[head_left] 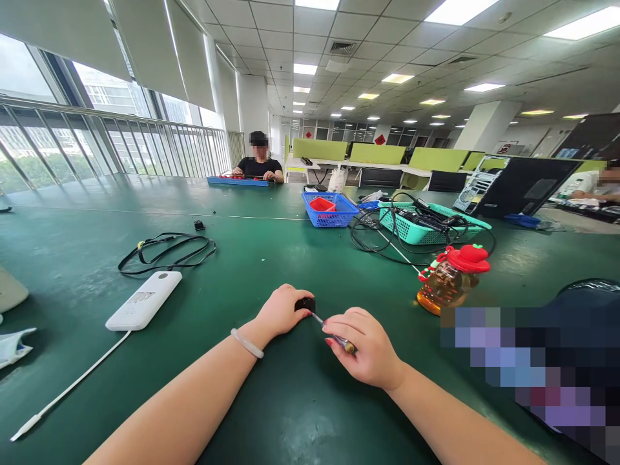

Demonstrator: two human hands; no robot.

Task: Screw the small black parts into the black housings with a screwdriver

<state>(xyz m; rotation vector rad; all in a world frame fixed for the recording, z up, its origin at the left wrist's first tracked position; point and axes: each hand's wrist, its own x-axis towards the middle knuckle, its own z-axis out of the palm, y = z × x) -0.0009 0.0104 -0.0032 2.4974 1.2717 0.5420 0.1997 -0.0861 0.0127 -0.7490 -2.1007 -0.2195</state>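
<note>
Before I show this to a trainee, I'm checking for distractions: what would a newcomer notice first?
Probably the red-lidded bottle, on the green table beyond the right hand and to its right. Next, near the center, the left hand holds a black object while the right hand points a slim tool at it. Behind the bottle, a teal basket holds black cables.

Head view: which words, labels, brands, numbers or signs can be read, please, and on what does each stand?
No text can be read.
White device: print, too small and blurred.
Red diamond at the back: any marks too small.
Wall sign at right: too small.
Black part and tool: no text seen.
</note>
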